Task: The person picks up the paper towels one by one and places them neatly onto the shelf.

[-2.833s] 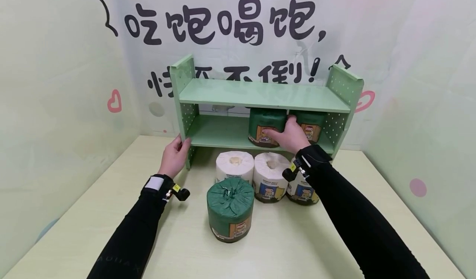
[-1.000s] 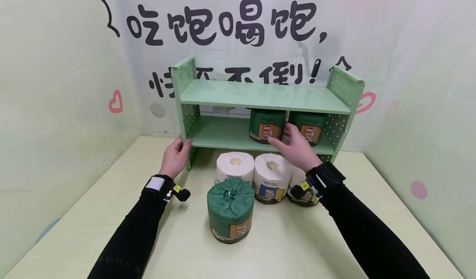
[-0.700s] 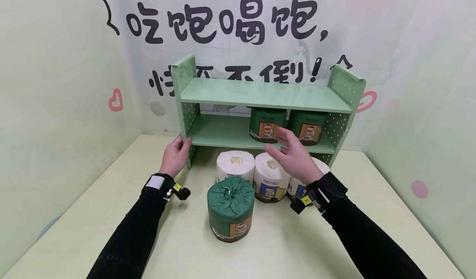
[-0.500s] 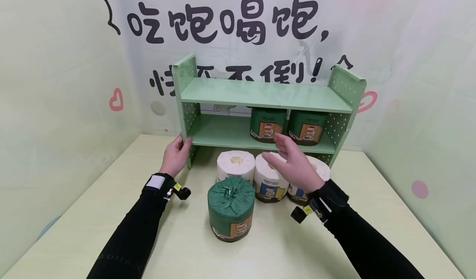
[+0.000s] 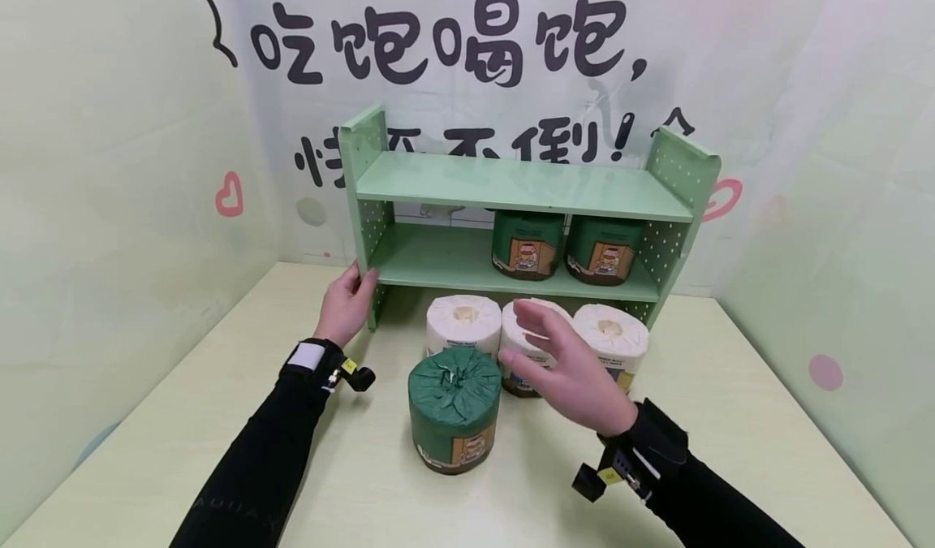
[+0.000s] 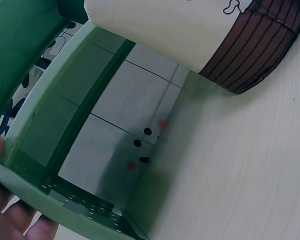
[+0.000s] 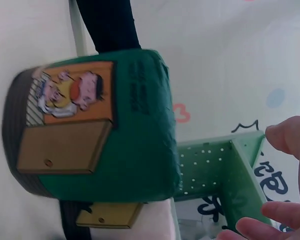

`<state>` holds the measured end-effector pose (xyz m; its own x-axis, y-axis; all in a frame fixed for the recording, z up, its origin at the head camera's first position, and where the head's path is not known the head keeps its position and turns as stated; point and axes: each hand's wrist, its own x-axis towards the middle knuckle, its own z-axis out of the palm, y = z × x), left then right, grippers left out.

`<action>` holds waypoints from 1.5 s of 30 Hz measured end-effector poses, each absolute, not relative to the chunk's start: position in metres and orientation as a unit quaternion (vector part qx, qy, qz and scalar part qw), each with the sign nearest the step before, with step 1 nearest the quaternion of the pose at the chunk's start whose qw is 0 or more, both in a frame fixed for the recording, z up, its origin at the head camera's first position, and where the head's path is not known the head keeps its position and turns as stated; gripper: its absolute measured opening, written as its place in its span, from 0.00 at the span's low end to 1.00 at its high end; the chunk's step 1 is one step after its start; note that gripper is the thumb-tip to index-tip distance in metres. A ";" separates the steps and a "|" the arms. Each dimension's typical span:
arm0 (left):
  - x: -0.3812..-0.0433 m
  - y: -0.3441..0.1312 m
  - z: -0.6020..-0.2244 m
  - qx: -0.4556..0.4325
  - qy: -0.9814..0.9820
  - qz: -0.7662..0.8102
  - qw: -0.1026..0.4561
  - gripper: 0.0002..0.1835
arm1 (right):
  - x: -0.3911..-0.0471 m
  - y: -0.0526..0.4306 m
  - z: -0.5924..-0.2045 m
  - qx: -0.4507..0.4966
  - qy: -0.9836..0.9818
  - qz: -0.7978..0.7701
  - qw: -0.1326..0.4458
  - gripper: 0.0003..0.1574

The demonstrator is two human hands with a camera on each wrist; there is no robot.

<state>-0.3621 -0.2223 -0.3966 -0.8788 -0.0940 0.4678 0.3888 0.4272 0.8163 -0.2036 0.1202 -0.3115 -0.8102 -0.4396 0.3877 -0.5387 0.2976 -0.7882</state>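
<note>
My left hand (image 5: 346,306) holds the left side panel of the light-green two-tier shelf (image 5: 522,183); in the left wrist view its fingers (image 6: 22,217) curl behind the panel edge. My right hand (image 5: 571,369) is in the air with fingers extended, in front of the white toilet rolls and right of a green-wrapped toilet roll (image 5: 454,414). That roll stands alone on the table and fills much of the right wrist view (image 7: 140,130). Two more green-wrapped rolls, one left (image 5: 524,248) and one right (image 5: 602,252), stand side by side on the lower tier's right half.
Three white toilet rolls stand in a row before the shelf: left (image 5: 463,321), middle (image 5: 514,337), partly hidden by my right hand, and right (image 5: 617,337). The pale wooden table (image 5: 380,483) meets printed walls at the back and sides. The shelf's upper tier is bare.
My right hand has let go of the left green roll on the lower tier and drawn back down towards the lone green roll. The left hand keeps its hold on the shelf.
</note>
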 end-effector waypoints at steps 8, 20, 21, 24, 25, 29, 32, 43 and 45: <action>-0.367 -0.223 -0.400 -0.087 -0.815 -0.526 0.228 0.25 | -0.212 0.123 -0.356 0.308 -0.807 0.503 0.002 0.41; -0.358 -0.219 -0.394 -0.086 -0.817 -0.522 0.231 0.22 | -0.210 0.118 -0.383 0.290 -0.820 0.490 -0.053 0.51; -0.354 -0.217 -0.391 -0.090 -0.815 -0.523 0.232 0.22 | -0.211 0.118 -0.384 0.286 -0.820 0.491 -0.060 0.51; -0.344 -0.212 -0.383 -0.099 -0.808 -0.532 0.234 0.21 | -0.213 0.116 -0.390 0.285 -0.819 0.492 -0.074 0.50; -0.342 -0.212 -0.382 -0.101 -0.808 -0.532 0.233 0.21 | -0.214 0.116 -0.392 0.286 -0.817 0.495 -0.078 0.49; -0.351 -0.216 -0.388 -0.094 -0.816 -0.523 0.228 0.23 | -0.216 0.116 -0.397 0.287 -0.810 0.503 -0.089 0.46; -0.361 -0.221 -0.396 -0.083 -0.820 -0.520 0.223 0.24 | -0.216 0.116 -0.398 0.287 -0.807 0.507 -0.096 0.45; -0.368 -0.225 -0.400 -0.073 -0.818 -0.530 0.213 0.26 | -0.217 0.115 -0.399 0.273 -0.820 0.493 -0.101 0.50; -0.369 -0.225 -0.400 -0.075 -0.818 -0.529 0.214 0.26 | -0.217 0.115 -0.400 0.273 -0.824 0.488 -0.096 0.49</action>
<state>-0.3686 -0.2246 -0.4004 -0.8975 -0.1031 0.4288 0.3485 0.4298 0.8329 -0.2171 0.1148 -0.4001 -0.8320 -0.5441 0.1079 -0.3563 0.3751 -0.8558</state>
